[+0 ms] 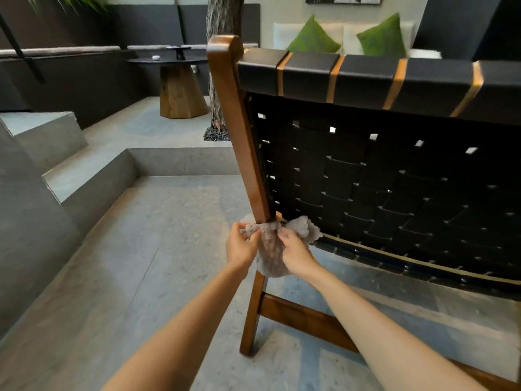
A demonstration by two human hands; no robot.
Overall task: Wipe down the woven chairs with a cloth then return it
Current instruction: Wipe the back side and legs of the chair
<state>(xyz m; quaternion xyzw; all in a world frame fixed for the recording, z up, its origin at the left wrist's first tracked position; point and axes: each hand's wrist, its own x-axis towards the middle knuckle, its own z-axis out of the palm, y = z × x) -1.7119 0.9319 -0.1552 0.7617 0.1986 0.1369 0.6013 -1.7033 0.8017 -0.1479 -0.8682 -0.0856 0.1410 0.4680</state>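
Now cloth (270,249) around chair post (239,142), between left hand (241,245), right hand (294,249)

Stretching both bare arms (174,320) from the near edge toward the far middle, converging. Pinching cloth (270,258) with left hand (242,248), fingers curled, at its left side. Gripping cloth with right hand (296,252) just to the right, fingers curled, hands close but apart.

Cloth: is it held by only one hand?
No, the left hand and the right hand both grip the cloth at the chair post.
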